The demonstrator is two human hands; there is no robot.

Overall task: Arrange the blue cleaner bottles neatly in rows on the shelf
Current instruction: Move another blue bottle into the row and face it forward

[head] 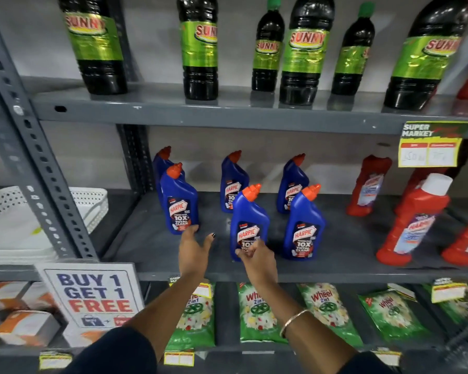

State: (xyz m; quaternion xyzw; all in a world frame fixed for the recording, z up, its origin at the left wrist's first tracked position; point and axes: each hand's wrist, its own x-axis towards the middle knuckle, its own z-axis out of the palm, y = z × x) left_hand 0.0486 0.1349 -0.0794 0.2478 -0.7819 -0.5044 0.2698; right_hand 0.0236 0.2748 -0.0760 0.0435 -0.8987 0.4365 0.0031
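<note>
Right hand [257, 259] fingers pinch the front-middle blue plastic Harpic bottle [249, 222]; left of it, left hand [193, 251] fingers spread, released.

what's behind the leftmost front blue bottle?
Another blue bottle stands directly behind the leftmost front blue bottle. Only its orange cap and upper shoulder show; its label and base are covered, so whether the two touch cannot be told.
</note>
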